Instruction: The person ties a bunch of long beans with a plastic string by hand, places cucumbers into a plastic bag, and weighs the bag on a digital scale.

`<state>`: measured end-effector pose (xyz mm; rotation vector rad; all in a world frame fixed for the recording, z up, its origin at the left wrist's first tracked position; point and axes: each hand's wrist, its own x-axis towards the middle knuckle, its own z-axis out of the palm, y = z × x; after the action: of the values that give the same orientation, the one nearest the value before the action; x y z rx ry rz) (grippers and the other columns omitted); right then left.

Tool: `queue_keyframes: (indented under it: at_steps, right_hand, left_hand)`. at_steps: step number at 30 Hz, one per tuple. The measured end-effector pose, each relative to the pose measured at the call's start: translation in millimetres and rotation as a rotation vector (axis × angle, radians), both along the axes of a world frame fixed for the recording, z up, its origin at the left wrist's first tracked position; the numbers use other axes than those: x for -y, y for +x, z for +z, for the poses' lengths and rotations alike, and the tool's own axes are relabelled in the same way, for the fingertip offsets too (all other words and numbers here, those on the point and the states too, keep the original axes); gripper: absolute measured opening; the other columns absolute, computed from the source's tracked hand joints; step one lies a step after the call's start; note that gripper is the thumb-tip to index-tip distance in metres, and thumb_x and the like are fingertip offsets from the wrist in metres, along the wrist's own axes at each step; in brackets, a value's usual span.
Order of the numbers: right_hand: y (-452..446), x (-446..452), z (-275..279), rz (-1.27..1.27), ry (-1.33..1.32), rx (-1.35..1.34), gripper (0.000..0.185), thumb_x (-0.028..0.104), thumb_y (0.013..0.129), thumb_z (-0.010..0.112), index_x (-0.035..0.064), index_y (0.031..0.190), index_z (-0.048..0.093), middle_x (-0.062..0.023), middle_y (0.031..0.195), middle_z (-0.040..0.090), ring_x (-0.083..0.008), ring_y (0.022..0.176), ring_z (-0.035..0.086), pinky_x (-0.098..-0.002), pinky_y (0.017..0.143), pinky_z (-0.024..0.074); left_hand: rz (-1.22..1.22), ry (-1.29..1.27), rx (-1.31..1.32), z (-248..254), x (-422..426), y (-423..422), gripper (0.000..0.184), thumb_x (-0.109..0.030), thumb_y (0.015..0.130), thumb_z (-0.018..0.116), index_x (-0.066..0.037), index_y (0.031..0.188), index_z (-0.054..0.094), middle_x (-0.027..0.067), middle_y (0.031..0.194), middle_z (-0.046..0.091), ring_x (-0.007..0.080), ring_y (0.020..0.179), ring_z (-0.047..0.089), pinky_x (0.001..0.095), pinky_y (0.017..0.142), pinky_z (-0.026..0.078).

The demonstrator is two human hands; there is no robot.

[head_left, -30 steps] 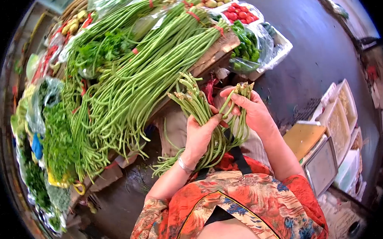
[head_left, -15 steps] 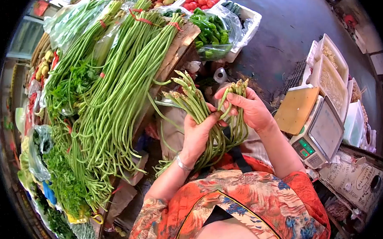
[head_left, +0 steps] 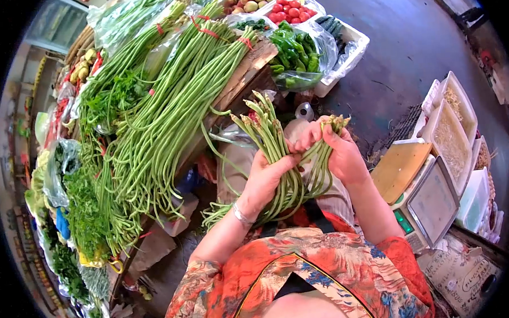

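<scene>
Over my lap, my left hand (head_left: 270, 172) is closed round a thick bunch of long green beans (head_left: 266, 130), its stem ends fanned upward. My right hand (head_left: 342, 155) grips a smaller bunch of long beans (head_left: 320, 162) close to its stem ends, a little to the right. The fingers of both hands nearly meet between the bunches. Lower down, the two bunches run together, and their tails hang over my lap toward my left forearm. To the left, tied long beans (head_left: 178, 111) with red bands lie on the stall.
Green peppers (head_left: 295, 52) in a plastic bag and tomatoes (head_left: 291, 11) stand at the far end. Leafy greens (head_left: 86, 206) line the left side. At right is a scale (head_left: 420, 191) with a wooden board (head_left: 401, 169), beside white trays (head_left: 449, 133).
The view has shifted, so the stall and scale sit differently in frame. My right hand has turned, and its fingers now wrap further over the smaller bunch's top.
</scene>
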<state>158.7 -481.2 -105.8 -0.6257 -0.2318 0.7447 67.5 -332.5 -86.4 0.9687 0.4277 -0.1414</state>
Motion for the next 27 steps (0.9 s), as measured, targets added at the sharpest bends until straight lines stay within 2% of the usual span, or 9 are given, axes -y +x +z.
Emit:
queue_keyframes:
  at_steps: [4, 5, 8, 9, 10, 13, 15, 20, 27]
  right_hand:
    - [9.4, 28.9, -2.2, -0.101, 0.061, -0.027, 0.028, 0.032, 0.099, 0.048, 0.0073, 0.087, 0.05, -0.0026, 0.07, 0.049, -0.0163, 0.067, 0.052, -0.0354, 0.074, 0.047]
    - [10.0, 35.5, -0.3, -0.152, 0.003, -0.059, 0.028, 0.033, 0.099, 0.048, 0.0091, 0.086, 0.05, 0.0013, 0.064, 0.043, -0.0118, 0.056, 0.045, -0.031, 0.063, 0.0447]
    - [23.9, 57.2, -9.4, -0.15, 0.075, -0.156, 0.026, 0.033, 0.099, 0.049, 0.0099, 0.086, 0.05, 0.0037, 0.063, 0.04, -0.008, 0.051, 0.039, -0.026, 0.051, 0.0369]
    - [25.9, 59.9, -2.4, -0.25, 0.035, -0.177, 0.024, 0.03, 0.097, 0.053, 0.01, 0.084, 0.049, 0.0053, 0.061, 0.037, -0.0056, 0.048, 0.033, -0.0226, 0.044, 0.0278]
    - [31.1, 65.1, -3.1, -0.284, 0.088, -0.165, 0.018, 0.025, 0.094, 0.06, 0.0091, 0.089, 0.054, 0.006, 0.06, 0.038, -0.0048, 0.046, 0.033, -0.0215, 0.043, 0.027]
    - [40.4, 75.1, 5.9, -0.324, -0.066, -0.162, 0.015, 0.011, 0.088, 0.067, 0.0055, 0.101, 0.062, 0.0063, 0.06, 0.044, -0.0035, 0.046, 0.037, -0.0202, 0.041, 0.0277]
    - [39.2, 67.6, 10.0, -0.254, -0.189, -0.103, 0.014, 0.01, 0.087, 0.067, 0.0048, 0.099, 0.064, 0.0064, 0.062, 0.047, -0.003, 0.047, 0.039, -0.0197, 0.042, 0.0287]
    - [17.1, 43.4, 22.5, -0.118, -0.51, 0.083, 0.019, 0.012, 0.082, 0.073, 0.0061, 0.1, 0.067, 0.0065, 0.07, 0.059, -0.0014, 0.056, 0.046, -0.0172, 0.049, 0.0342]
    - [6.3, 48.6, 25.7, -0.187, -0.401, 0.064, 0.013, 0.011, 0.083, 0.073, 0.0079, 0.092, 0.064, 0.0053, 0.073, 0.059, -0.0014, 0.056, 0.046, -0.0175, 0.048, 0.033]
  left_hand:
    - [0.012, 0.078, 0.061, -3.0, 11.2, 15.5, 0.017, -0.001, 0.083, 0.061, -0.006, 0.1, 0.056, 0.009, 0.1, 0.065, 0.0229, 0.095, 0.065, 0.0338, 0.079, 0.053]
    - [-0.012, 0.068, 0.046, -3.3, 11.1, 18.4, 0.017, -0.002, 0.084, 0.061, -0.006, 0.1, 0.056, 0.0088, 0.098, 0.065, 0.0229, 0.093, 0.066, 0.0336, 0.078, 0.053]
    - [-0.058, -0.03, -0.018, 10.1, 19.1, 30.9, 0.015, -0.003, 0.086, 0.059, -0.006, 0.1, 0.054, 0.0077, 0.089, 0.065, 0.0217, 0.081, 0.067, 0.0321, 0.071, 0.053]
    - [-0.108, -0.023, -0.004, 11.9, 20.2, 33.6, 0.015, -0.003, 0.086, 0.06, -0.005, 0.1, 0.053, 0.0066, 0.084, 0.064, 0.0206, 0.075, 0.066, 0.0314, 0.067, 0.053]
    - [-0.156, -0.015, 0.009, 14.0, 21.3, 34.8, 0.016, -0.004, 0.086, 0.06, -0.005, 0.1, 0.053, 0.0055, 0.08, 0.063, 0.0194, 0.069, 0.065, 0.0307, 0.063, 0.052]
    - [-0.201, 0.018, 0.013, 20.8, 25.6, 38.7, 0.014, -0.006, 0.086, 0.061, -0.004, 0.099, 0.054, 0.0036, 0.074, 0.06, 0.0153, 0.062, 0.059, 0.0276, 0.057, 0.048]
    - [-0.266, 0.044, 0.017, 23.9, 27.0, 38.4, 0.015, -0.01, 0.087, 0.065, -0.003, 0.098, 0.056, 0.0028, 0.071, 0.058, 0.0108, 0.06, 0.056, 0.0235, 0.057, 0.045]
    - [-0.281, 0.064, 0.005, 23.7, 31.0, 28.5, 0.014, -0.009, 0.088, 0.064, -0.003, 0.098, 0.057, 0.002, 0.07, 0.058, 0.0102, 0.06, 0.055, 0.0231, 0.055, 0.044]
    - [-0.257, 0.079, -0.029, 32.9, 46.3, 21.0, 0.02, -0.011, 0.09, 0.063, -0.003, 0.107, 0.058, 0.0024, 0.082, 0.06, 0.0103, 0.07, 0.057, 0.0238, 0.059, 0.047]
